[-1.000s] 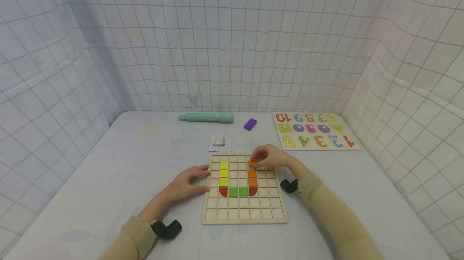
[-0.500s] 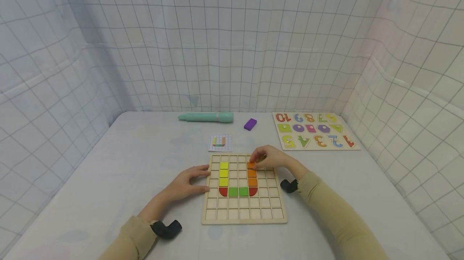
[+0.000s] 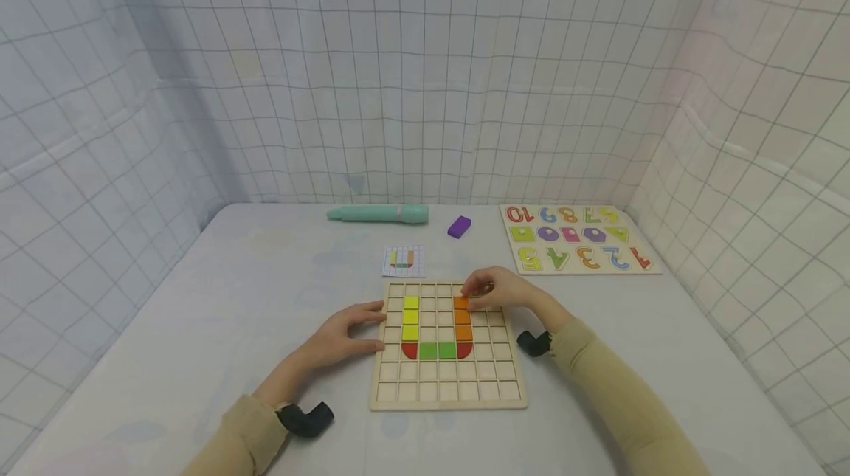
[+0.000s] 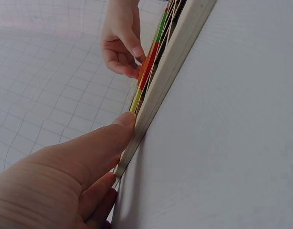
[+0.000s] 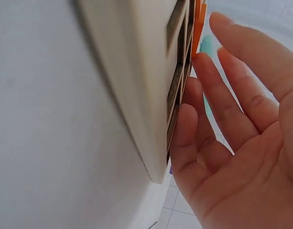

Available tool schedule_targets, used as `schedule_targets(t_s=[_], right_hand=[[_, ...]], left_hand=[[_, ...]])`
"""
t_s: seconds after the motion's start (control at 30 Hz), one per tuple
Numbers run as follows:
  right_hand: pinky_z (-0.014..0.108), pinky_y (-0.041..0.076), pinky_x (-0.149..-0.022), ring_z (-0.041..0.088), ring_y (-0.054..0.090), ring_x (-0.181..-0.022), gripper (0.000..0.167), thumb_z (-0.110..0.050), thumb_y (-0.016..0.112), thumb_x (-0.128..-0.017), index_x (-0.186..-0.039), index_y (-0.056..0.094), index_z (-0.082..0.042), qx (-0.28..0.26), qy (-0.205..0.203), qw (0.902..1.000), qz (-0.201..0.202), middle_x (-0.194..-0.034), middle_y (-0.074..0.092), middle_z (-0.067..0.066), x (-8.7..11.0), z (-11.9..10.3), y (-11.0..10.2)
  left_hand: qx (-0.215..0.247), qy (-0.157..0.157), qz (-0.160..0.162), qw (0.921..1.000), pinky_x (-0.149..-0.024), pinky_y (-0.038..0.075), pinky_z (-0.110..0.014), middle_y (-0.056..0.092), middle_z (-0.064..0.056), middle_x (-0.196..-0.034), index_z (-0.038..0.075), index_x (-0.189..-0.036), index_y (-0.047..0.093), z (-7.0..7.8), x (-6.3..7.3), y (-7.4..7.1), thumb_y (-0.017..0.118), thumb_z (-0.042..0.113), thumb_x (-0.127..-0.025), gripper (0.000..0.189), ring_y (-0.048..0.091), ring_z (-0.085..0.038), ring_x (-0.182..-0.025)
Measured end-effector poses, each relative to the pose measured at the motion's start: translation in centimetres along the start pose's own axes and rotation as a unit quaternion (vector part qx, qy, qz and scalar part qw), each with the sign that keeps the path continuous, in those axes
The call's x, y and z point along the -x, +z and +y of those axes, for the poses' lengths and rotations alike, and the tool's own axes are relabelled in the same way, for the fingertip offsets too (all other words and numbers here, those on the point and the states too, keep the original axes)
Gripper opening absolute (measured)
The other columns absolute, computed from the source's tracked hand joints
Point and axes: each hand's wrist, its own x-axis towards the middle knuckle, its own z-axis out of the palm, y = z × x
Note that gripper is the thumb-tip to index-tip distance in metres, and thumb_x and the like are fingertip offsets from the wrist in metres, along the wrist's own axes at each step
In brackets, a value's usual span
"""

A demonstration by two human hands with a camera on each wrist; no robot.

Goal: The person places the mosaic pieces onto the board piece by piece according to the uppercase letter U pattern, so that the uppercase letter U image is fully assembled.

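Observation:
A wooden grid board (image 3: 438,391) lies flat on the white surface. Yellow tiles (image 3: 410,317) form its left column, orange tiles (image 3: 462,317) its right one. Green tiles (image 3: 437,350) with a red rounded piece (image 3: 409,351) at each end join them in a U. My left hand (image 3: 335,336) rests its extended fingers and thumb against the board's left edge. At the top orange tile (image 3: 460,302) is my right hand (image 3: 501,290). In the right wrist view, a fingertip touches an orange tile (image 5: 199,36) and the thumb stands apart from it.
Behind the board lies a small card (image 3: 403,261) picturing a coloured U. A purple block (image 3: 459,226) and a teal pen-shaped object (image 3: 378,214) lie farther back. The number-and-shape puzzle board (image 3: 578,240) is at the back right. Grid-patterned cloth walls (image 3: 425,92) surround the surface.
The top orange tile, earlier tilted in my right fingers, has come down flat in line with the orange column. My right thumb has eased off it. My left hand has stayed put.

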Motion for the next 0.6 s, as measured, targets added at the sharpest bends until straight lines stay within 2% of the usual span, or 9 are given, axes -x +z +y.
schedule_targets(t_s=[0.07,0.2,0.27,0.6], right_hand=[[0.032,0.048,-0.084,0.015,0.056,-0.088,0.022,-0.020,0.073,-0.083,-0.102,0.068,-0.010,0.005,0.000,1.0000,0.004,-0.096,0.066,-0.004,0.1,-0.3,0.0],[0.032,0.049,-0.082,0.015,0.056,-0.086,0.020,-0.019,0.073,-0.083,-0.100,0.068,-0.010,0.018,-0.002,0.9998,0.013,-0.094,0.066,-0.002,0.1,-0.8,0.1],[0.032,0.049,-0.082,0.015,0.056,-0.086,0.020,-0.018,0.073,-0.083,-0.100,0.068,-0.010,0.019,-0.001,0.9997,0.015,-0.094,0.066,-0.002,0.1,-0.9,0.2],[0.031,0.051,-0.082,0.015,0.058,-0.086,0.020,-0.017,0.071,-0.085,-0.101,0.067,-0.007,0.022,-0.008,0.9996,0.017,-0.093,0.066,-0.002,0.6,-0.8,0.3]], left_hand=[[-0.002,-0.004,0.002,1.0000,-0.106,0.024,-0.058,0.043,-0.023,-0.139,-0.005,-0.123,0.059,0.2,0.0,0.0,0.074,0.013,-0.081,0.048,0.032,-0.043,-0.132],[-0.006,0.000,0.004,1.0000,-0.106,0.025,-0.057,0.044,-0.016,-0.141,0.003,-0.124,0.061,-2.0,-0.3,0.4,0.075,0.023,-0.081,0.050,0.033,-0.038,-0.133],[-0.005,0.001,0.002,1.0000,-0.106,0.026,-0.056,0.044,-0.013,-0.141,0.006,-0.124,0.061,-2.4,-0.4,0.4,0.076,0.028,-0.080,0.051,0.033,-0.036,-0.133],[-0.006,0.001,-0.006,1.0000,-0.107,0.025,-0.055,0.044,-0.013,-0.142,0.008,-0.124,0.062,-2.6,-0.4,0.4,0.074,0.034,-0.080,0.053,0.032,-0.036,-0.134]])
